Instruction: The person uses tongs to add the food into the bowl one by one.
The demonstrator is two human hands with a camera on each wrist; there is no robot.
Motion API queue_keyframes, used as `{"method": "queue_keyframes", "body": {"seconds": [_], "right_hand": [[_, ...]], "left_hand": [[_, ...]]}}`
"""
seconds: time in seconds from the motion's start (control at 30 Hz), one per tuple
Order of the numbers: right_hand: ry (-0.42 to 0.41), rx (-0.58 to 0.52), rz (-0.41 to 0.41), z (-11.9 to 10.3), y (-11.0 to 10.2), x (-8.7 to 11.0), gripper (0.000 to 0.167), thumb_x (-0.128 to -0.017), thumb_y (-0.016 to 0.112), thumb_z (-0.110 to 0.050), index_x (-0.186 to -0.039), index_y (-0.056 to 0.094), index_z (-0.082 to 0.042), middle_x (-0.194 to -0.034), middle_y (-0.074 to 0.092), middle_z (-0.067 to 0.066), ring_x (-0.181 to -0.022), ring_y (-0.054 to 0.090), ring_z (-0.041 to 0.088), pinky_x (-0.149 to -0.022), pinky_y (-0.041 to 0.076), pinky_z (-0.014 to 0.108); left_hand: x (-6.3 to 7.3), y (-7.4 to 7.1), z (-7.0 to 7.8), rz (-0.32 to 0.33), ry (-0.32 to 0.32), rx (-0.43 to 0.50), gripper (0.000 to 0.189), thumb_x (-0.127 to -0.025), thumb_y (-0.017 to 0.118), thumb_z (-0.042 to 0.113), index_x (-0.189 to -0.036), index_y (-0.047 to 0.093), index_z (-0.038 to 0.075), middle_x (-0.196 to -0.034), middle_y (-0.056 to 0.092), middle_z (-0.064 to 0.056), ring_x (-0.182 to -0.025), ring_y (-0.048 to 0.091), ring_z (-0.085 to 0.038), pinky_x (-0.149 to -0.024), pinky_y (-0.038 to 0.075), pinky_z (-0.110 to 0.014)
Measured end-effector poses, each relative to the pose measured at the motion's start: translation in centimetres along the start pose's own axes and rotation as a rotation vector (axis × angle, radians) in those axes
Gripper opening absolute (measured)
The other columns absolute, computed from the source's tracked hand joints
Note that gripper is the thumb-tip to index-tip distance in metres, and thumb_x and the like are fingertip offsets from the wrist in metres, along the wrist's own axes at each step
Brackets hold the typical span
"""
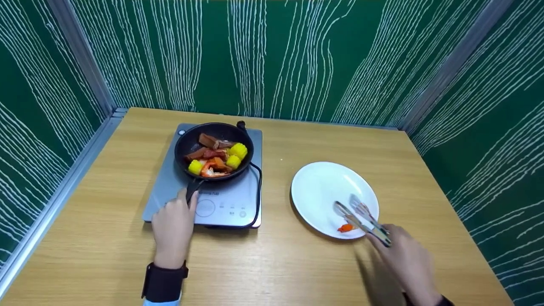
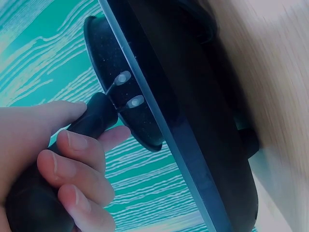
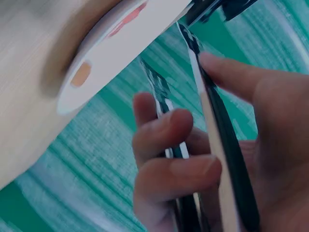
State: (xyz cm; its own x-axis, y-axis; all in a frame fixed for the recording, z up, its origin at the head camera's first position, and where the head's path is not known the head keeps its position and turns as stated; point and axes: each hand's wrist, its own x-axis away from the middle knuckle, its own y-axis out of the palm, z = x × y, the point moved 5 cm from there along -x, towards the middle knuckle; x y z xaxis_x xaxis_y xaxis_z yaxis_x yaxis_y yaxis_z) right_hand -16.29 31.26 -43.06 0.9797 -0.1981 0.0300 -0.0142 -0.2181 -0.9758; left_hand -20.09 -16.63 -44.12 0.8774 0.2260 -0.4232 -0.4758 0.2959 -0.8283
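My left hand (image 1: 174, 223) grips the black handle (image 2: 94, 116) of a frying pan (image 1: 180, 157), fingers curled round it in the left wrist view. In the pan lie yellow corn pieces (image 1: 238, 150), a shrimp (image 1: 211, 169) and brownish-red slices (image 1: 208, 140). Over the right side of a white plate (image 1: 316, 191), my right hand (image 1: 406, 255) holds metal tongs (image 1: 374, 229) with dark grips, their two arms apart. An orange-red piece of food (image 1: 346, 228) lies on the plate near the tong tips; the tips are blurred.
The pan sits on a silver induction cooker (image 1: 229, 208) with a black cord (image 1: 259, 191) along its right side. All stand on a wooden table (image 1: 276, 263). Green panels with white streaks (image 1: 250, 59) and grey metal posts (image 1: 454, 63) enclose the back and sides.
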Motion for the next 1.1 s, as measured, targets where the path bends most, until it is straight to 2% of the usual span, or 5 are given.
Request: {"method": "queue_keyframes", "body": {"seconds": [0.13,0.37,0.73,1.1], "right_hand": [[0.049,0.034,-0.087,1.4,0.1,-0.5,0.063,-0.094,0.068,-0.051,-0.118,0.066,0.007,-0.083,0.059,0.01,-0.069,0.052,0.022,-0.057,0.034,0.031],[0.06,0.064,-0.171,1.7,0.3,-1.1,0.06,-0.097,0.065,-0.049,-0.116,0.064,0.008,-0.076,0.056,0.007,-0.066,0.05,0.021,-0.057,0.034,0.031],[-0.029,0.068,-0.117,1.6,-0.1,-1.1,0.034,-0.097,0.068,-0.039,-0.103,0.065,-0.005,-0.071,0.052,0.004,-0.063,0.046,0.02,-0.055,0.029,0.032],[-0.054,0.094,-0.049,1.5,0.2,-0.9,0.034,-0.098,0.068,-0.036,-0.104,0.067,-0.003,-0.067,0.052,0.003,-0.059,0.045,0.02,-0.055,0.029,0.031]], "left_hand": [[0.0,-0.1,0.1,0.014,0.009,0.012,0.036,-0.102,0.063,0.032,-0.108,0.068,-0.003,-0.063,0.066,-0.02,-0.05,0.064,-0.038,-0.042,0.044,-0.045],[0.1,-0.1,0.1,0.021,0.01,0.014,0.036,-0.101,0.064,0.032,-0.108,0.068,-0.003,-0.062,0.065,-0.019,-0.048,0.063,-0.036,-0.041,0.044,-0.044],[0.0,-0.1,0.3,0.024,0.008,-0.011,0.038,-0.102,0.063,0.033,-0.117,0.07,-0.002,-0.066,0.068,-0.022,-0.047,0.062,-0.037,-0.04,0.041,-0.043],[0.0,-0.1,0.3,0.012,0.005,0.0,0.036,-0.102,0.064,0.032,-0.111,0.069,-0.002,-0.064,0.066,-0.021,-0.049,0.063,-0.038,-0.041,0.042,-0.044]]}}
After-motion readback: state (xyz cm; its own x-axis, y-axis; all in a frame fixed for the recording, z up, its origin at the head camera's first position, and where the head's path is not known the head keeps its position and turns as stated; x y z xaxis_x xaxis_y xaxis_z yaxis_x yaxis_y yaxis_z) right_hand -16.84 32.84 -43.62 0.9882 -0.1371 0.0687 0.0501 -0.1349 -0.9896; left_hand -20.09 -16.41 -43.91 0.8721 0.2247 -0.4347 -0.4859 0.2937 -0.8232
